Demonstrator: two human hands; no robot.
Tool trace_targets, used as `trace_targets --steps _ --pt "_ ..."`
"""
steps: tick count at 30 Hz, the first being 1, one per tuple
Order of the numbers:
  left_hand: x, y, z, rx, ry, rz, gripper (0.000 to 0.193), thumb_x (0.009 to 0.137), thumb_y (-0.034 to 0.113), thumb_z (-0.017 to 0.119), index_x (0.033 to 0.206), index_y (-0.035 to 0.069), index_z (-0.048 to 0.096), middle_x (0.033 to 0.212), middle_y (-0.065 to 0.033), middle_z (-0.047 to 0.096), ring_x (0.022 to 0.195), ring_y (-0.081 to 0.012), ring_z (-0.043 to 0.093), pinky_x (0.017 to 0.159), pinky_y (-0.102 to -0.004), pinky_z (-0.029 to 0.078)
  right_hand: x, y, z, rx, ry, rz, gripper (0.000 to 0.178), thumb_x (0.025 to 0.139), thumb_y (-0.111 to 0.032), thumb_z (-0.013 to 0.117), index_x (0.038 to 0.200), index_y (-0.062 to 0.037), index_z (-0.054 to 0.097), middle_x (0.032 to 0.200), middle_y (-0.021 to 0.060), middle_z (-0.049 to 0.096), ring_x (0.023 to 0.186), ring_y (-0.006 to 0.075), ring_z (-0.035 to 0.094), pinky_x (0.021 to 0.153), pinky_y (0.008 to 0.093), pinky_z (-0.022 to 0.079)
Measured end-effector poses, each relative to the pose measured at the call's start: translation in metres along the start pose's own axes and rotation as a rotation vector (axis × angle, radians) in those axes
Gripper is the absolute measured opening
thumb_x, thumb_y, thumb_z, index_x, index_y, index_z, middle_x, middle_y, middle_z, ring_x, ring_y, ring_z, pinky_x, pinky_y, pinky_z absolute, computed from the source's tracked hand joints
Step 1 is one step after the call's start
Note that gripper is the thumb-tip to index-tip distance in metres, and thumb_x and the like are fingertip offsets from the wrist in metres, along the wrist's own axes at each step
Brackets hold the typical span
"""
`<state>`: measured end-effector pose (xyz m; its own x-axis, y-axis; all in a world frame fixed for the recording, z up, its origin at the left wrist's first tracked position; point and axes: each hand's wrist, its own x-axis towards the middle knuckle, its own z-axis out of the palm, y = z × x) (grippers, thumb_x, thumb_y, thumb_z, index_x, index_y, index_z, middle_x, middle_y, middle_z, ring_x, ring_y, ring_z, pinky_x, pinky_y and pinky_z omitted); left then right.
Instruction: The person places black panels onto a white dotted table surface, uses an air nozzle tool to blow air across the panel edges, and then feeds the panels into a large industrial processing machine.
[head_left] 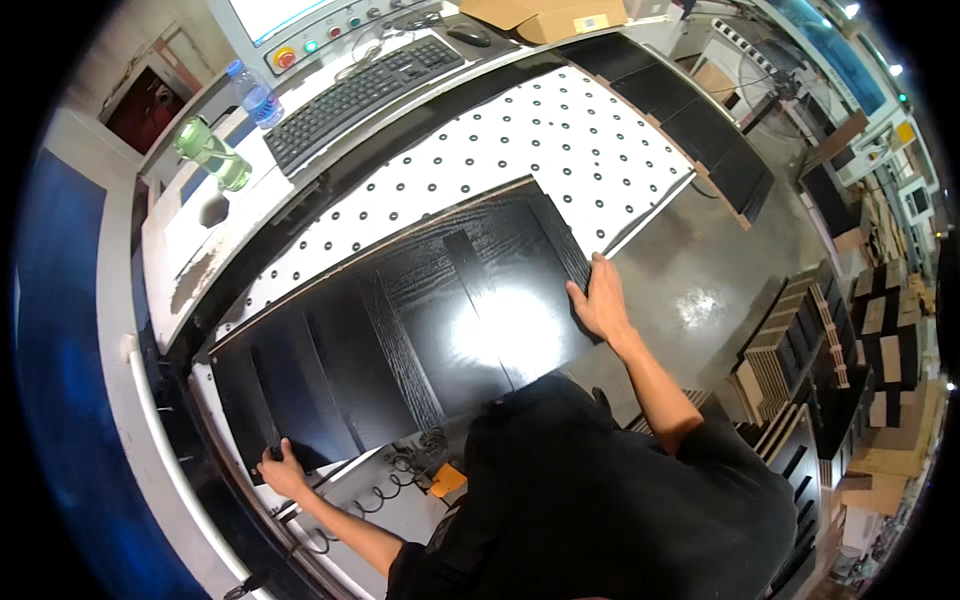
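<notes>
A large black wood-grain panel lies flat on a white machine bed dotted with dark holes. My left hand grips the panel's near-left corner, fingers curled over its edge. My right hand presses on the panel's right edge, fingers spread along it. A bright glare from a lamp sits on the panel near its middle. My dark-clothed torso fills the lower middle of the view.
A black keyboard, a mouse, a button panel and two bottles stand on the console behind the bed. Stacks of black panels sit on the floor at right. Coiled cable and an orange part lie by my waist.
</notes>
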<state>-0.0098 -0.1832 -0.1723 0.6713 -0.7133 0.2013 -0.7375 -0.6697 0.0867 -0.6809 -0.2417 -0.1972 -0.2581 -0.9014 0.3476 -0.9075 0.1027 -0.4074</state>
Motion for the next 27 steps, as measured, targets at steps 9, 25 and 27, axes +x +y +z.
trace_targets --steps 9,25,27 --pt "-0.043 0.047 -0.009 -0.011 -0.058 0.092 0.064 0.082 0.049 0.083 0.120 -0.001 0.073 0.115 -0.0247 0.069 0.108 -0.0444 0.067 0.091 -0.0529 0.054 -0.017 0.078 -0.076 0.706 -0.447 0.775 0.061 0.080 -0.035 0.080 0.122 0.0070 0.067 0.101 0.0244 0.075 0.095 0.0337 0.073 0.090 0.0417 0.055" --pt "-0.182 0.323 -0.019 -0.135 -0.077 0.210 0.065 0.080 0.051 0.084 0.116 -0.003 0.076 0.112 -0.0254 0.072 0.107 -0.0431 0.068 0.095 -0.0507 0.053 0.118 0.323 -0.226 0.274 -0.210 0.637 0.071 0.079 -0.051 0.073 0.118 0.0080 0.070 0.114 0.0340 0.071 0.111 0.0466 0.068 0.100 0.0476 0.052" --pt "-0.206 0.374 -0.021 -0.104 -0.045 0.330 0.065 0.079 0.051 0.084 0.114 -0.003 0.076 0.110 -0.0258 0.071 0.104 -0.0439 0.068 0.092 -0.0520 0.053 0.122 0.368 -0.245 0.197 -0.150 0.712 0.069 0.079 -0.050 0.073 0.117 0.0075 0.071 0.113 0.0329 0.072 0.110 0.0453 0.069 0.100 0.0467 0.052"
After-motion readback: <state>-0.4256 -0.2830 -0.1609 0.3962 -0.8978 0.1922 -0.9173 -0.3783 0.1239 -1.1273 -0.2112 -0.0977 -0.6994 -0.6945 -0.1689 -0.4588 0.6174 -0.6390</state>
